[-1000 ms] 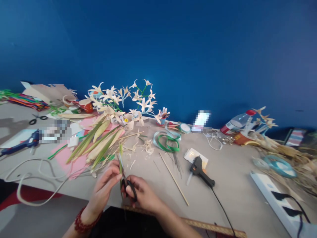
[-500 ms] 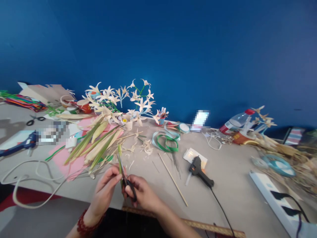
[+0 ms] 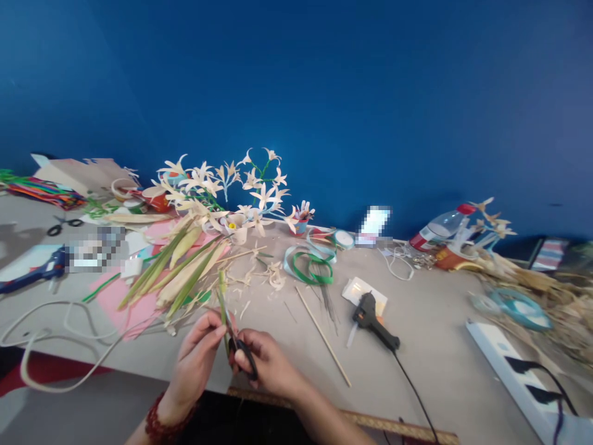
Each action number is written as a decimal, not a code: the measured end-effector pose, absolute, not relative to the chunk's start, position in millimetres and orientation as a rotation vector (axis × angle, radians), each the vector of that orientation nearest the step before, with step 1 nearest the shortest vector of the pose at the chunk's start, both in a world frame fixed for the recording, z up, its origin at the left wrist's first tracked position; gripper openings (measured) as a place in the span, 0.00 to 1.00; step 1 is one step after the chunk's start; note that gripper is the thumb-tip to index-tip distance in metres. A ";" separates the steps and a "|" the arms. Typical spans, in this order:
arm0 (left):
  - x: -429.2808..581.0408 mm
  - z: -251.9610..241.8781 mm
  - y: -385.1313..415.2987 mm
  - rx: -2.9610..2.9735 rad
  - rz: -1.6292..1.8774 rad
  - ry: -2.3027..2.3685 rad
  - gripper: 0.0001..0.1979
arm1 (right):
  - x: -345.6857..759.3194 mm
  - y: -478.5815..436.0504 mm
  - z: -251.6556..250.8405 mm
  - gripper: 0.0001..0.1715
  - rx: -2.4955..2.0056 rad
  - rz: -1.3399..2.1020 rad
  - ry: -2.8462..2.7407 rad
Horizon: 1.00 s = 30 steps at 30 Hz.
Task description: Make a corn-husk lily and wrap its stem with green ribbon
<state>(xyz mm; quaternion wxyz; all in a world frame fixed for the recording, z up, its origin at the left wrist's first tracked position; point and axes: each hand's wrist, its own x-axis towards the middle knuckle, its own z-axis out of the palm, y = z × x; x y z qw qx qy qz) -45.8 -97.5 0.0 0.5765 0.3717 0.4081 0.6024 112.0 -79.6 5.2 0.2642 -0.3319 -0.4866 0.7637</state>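
My left hand [image 3: 197, 357] pinches the lower end of a narrow green leaf strip [image 3: 222, 295] that stands upright above the table's near edge. My right hand [image 3: 269, 363] is closed through the black loops of small scissors [image 3: 238, 346], whose blades lie against the strip just above my left fingertips. A red bead bracelet [image 3: 155, 421] circles my left wrist. A heap of long green and cream leaves [image 3: 180, 267] lies just beyond both hands.
Finished cream flowers [image 3: 231, 185] stand at the wall. A black glue gun [image 3: 375, 321] with its cord lies to the right, beside a thin wooden stick [image 3: 323, 334] and green ribbon [image 3: 312, 264]. A blue glue gun [image 3: 32, 275], white cord [image 3: 55, 334], power strip [image 3: 519, 364] and ruler [image 3: 370, 420] are around.
Both hands stay together on the strip and scissors, shifting only slightly; the view has drifted a little so table items sit slightly further left.
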 end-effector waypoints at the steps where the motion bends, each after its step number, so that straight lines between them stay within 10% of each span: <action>1: -45.6 0.4 -97.3 0.865 1.413 0.956 0.09 | 112.0 -79.8 5.1 0.38 -0.897 2.058 -1.317; 30: -47.9 -6.2 -107.7 0.840 1.486 0.930 0.08 | 103.9 -76.1 -12.5 0.25 -0.888 1.690 -1.652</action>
